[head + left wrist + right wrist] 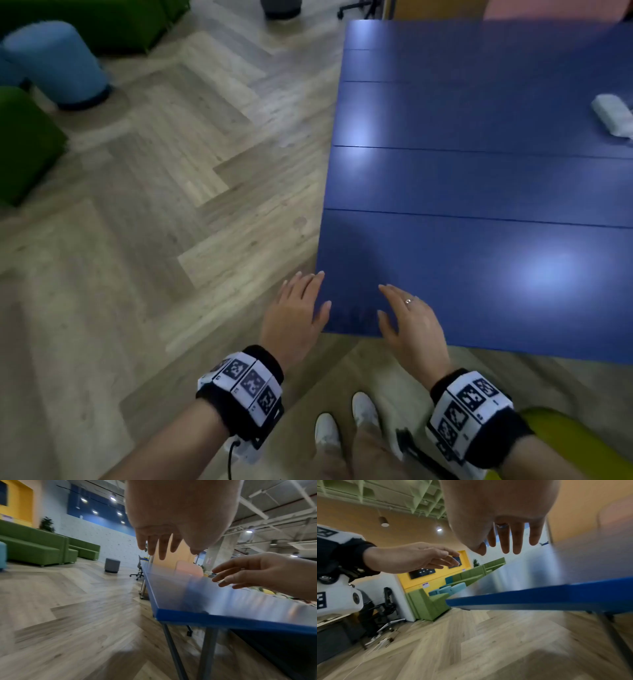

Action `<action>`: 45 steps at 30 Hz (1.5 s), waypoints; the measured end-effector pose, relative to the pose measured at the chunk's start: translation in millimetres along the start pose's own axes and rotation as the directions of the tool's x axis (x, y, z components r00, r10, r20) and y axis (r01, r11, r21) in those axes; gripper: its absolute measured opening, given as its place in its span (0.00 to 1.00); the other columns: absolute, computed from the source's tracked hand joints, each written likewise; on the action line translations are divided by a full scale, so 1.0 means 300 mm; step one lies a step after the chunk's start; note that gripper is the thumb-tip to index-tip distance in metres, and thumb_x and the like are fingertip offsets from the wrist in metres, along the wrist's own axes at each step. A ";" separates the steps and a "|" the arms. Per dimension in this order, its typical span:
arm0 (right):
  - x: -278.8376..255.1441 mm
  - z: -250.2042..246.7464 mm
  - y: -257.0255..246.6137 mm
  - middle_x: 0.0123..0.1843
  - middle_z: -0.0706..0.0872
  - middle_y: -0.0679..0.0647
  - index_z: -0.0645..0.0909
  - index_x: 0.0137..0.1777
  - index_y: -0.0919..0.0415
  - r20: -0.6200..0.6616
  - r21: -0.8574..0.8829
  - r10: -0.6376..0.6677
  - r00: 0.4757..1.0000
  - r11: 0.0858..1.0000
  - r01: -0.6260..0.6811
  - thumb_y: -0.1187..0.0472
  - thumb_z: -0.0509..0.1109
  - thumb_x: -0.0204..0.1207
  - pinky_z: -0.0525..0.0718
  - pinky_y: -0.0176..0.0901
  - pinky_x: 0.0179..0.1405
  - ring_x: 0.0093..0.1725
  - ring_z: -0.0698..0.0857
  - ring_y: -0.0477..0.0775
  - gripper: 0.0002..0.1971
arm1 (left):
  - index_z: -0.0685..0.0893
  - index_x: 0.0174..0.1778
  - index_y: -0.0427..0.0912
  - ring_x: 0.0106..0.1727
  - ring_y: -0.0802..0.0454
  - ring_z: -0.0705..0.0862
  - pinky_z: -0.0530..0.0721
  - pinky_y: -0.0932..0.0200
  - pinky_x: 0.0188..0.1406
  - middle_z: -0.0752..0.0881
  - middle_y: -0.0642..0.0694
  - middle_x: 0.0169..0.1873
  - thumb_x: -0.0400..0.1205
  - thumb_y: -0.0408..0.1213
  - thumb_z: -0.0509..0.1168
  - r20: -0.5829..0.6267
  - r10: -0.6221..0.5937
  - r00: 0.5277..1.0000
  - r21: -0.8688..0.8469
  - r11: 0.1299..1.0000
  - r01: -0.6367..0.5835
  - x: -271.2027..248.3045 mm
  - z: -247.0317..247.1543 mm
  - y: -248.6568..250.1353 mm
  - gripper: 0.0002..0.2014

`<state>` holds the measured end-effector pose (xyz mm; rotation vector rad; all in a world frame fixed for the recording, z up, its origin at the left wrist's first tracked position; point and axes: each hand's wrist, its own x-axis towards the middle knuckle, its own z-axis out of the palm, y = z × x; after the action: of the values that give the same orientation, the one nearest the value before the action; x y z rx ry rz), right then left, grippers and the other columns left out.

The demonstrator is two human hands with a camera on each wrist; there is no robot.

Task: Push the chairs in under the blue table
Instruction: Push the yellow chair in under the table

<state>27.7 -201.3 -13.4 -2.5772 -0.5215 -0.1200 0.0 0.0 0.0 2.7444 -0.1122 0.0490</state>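
**No chair in hand yet**

Both hands, the left hand (297,310) and the right hand (412,323), hover flat and empty at the lower centre of the frame, over the blue counter (479,178) corner. Only a yellow-green chair edge (561,435) shows, lower right; pushing seems not started.

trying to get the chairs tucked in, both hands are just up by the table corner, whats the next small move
Probably turn right and reach the right hand down to the yellow-green seat at the lower right. Both it and the left hand are open, holding nothing over the blue table corner, and no other chair shows nearby.
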 end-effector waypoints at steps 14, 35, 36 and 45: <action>-0.319 -0.124 0.111 0.56 0.87 0.63 0.80 0.60 0.66 -0.177 -0.093 0.310 0.934 0.940 -0.329 0.59 0.61 0.68 0.81 0.55 0.53 0.54 0.85 0.62 0.21 | 0.75 0.68 0.33 0.65 0.34 0.77 0.71 0.38 0.63 0.82 0.34 0.60 0.80 0.48 0.49 0.075 0.328 0.942 -0.082 0.943 -0.322 0.010 0.119 0.279 0.27; -1.049 -0.404 0.336 0.58 0.86 0.62 0.79 0.63 0.65 -0.341 -0.092 0.636 0.692 0.710 -0.699 0.58 0.62 0.73 0.82 0.58 0.55 0.58 0.84 0.61 0.20 | 0.77 0.66 0.32 0.63 0.36 0.79 0.72 0.41 0.63 0.83 0.34 0.59 0.81 0.48 0.48 0.282 0.636 0.718 -0.132 0.768 -0.627 -0.277 0.340 0.850 0.27; -1.081 -0.415 0.341 0.58 0.86 0.62 0.79 0.63 0.65 -0.353 -0.088 0.649 0.674 0.694 -0.715 0.57 0.60 0.74 0.82 0.57 0.55 0.57 0.84 0.61 0.20 | 0.77 0.66 0.33 0.62 0.37 0.80 0.72 0.42 0.63 0.83 0.34 0.59 0.81 0.48 0.48 0.287 0.647 0.706 -0.134 0.757 -0.639 -0.295 0.346 0.874 0.27; -1.269 -0.482 0.400 0.56 0.86 0.64 0.79 0.63 0.67 -0.459 -0.002 0.740 0.492 0.553 -0.833 0.57 0.60 0.73 0.81 0.57 0.53 0.56 0.84 0.63 0.21 | 0.76 0.67 0.35 0.62 0.39 0.80 0.76 0.44 0.61 0.83 0.36 0.59 0.81 0.48 0.48 0.328 0.745 0.580 -0.194 0.654 -0.731 -0.346 0.401 1.077 0.26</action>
<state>-275.3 -498.7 -11.8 -2.6110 0.9330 -0.3998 -128.8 -336.2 7.3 2.4152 -1.3597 -0.2642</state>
